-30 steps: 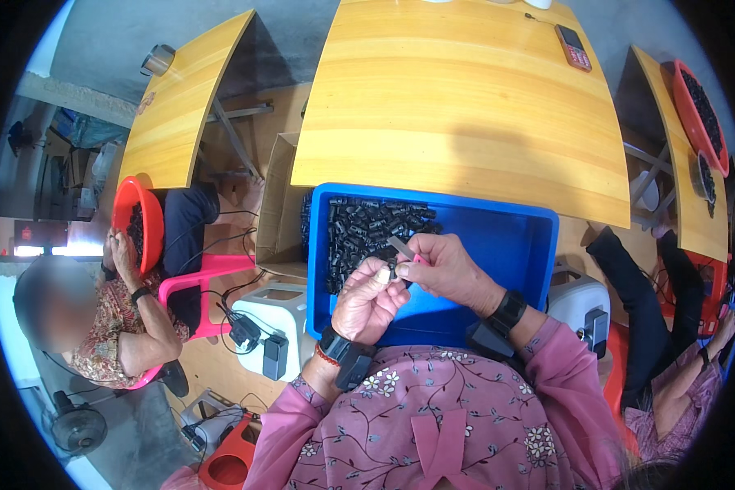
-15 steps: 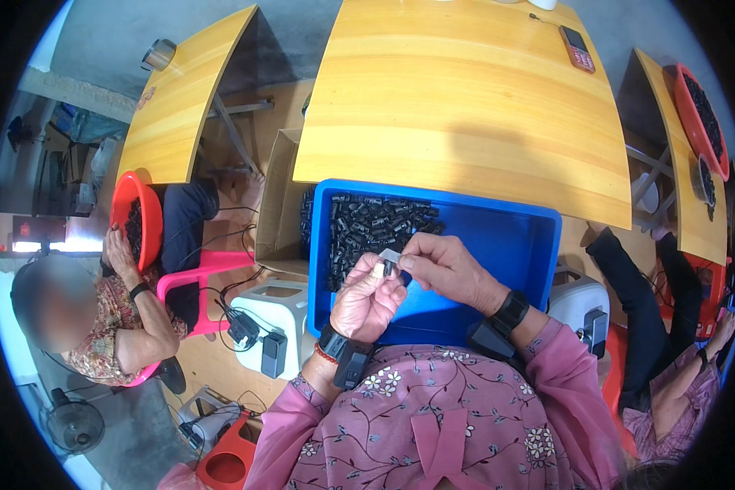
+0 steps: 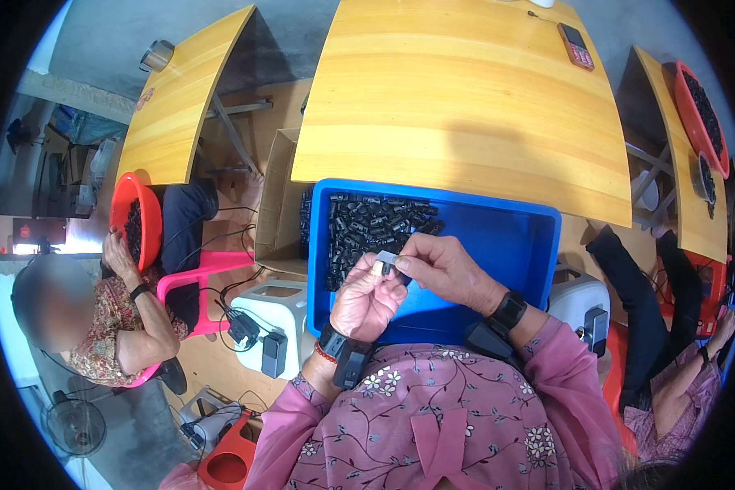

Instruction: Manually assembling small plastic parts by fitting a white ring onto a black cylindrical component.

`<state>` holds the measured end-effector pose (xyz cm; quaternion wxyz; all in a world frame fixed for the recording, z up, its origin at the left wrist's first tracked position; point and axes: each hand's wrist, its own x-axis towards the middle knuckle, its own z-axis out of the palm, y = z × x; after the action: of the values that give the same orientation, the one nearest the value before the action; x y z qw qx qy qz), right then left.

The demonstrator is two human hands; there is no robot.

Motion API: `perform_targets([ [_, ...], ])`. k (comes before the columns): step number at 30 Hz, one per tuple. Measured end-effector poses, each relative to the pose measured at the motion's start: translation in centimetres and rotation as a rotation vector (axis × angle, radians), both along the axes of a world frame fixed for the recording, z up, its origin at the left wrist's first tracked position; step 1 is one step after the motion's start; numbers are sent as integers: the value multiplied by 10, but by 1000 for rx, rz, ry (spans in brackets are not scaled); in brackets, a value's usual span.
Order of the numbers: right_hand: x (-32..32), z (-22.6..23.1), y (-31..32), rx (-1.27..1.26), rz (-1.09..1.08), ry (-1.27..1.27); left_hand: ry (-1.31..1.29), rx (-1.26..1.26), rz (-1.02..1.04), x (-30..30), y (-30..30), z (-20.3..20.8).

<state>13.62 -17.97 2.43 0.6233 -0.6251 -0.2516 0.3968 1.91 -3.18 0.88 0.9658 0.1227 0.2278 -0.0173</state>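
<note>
Above a blue plastic bin (image 3: 498, 207), both of my hands meet with fingers pinched. My left hand (image 3: 361, 306) is closed on a small black plastic part (image 3: 386, 268), mostly hidden by the fingers; a cream wrap covers one fingertip. My right hand (image 3: 449, 269) pinches a thin, flat grey piece that looks like a small blade (image 3: 387, 256), held against the top of the black part. Below and behind the left hand, a heap of similar black parts (image 3: 376, 224) fills the bin's left side.
A yellow wooden table (image 3: 465, 90) stands beyond the bin, bearing a red keypad phone (image 3: 577, 46). A cardboard box (image 3: 279, 196) and white stool (image 3: 273, 322) are at left. A co-worker (image 3: 131, 327) sits there with a red basin (image 3: 149, 224); another person sits far right.
The grey piece has tilted and shifted slightly left over the black part. Both hands stay nearly in place. The view has shifted very slightly.
</note>
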Motion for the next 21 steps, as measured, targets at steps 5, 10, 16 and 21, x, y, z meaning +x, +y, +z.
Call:
perform_targets([
  [5, -2, -3, 1, 11, -8, -22, 14, 6, 0, -1, 1, -2],
  [10, -4, -10, 0, -21, 21, -60, 30, 34, 6, -2, 0, -4],
  [16, -7, -8, 2, 73, -3, -30, 18, 25, 34, -3, -2, -3],
  [21, -2, -8, 1, 17, -4, 52, 52, 0, 14, -1, 0, -4],
])
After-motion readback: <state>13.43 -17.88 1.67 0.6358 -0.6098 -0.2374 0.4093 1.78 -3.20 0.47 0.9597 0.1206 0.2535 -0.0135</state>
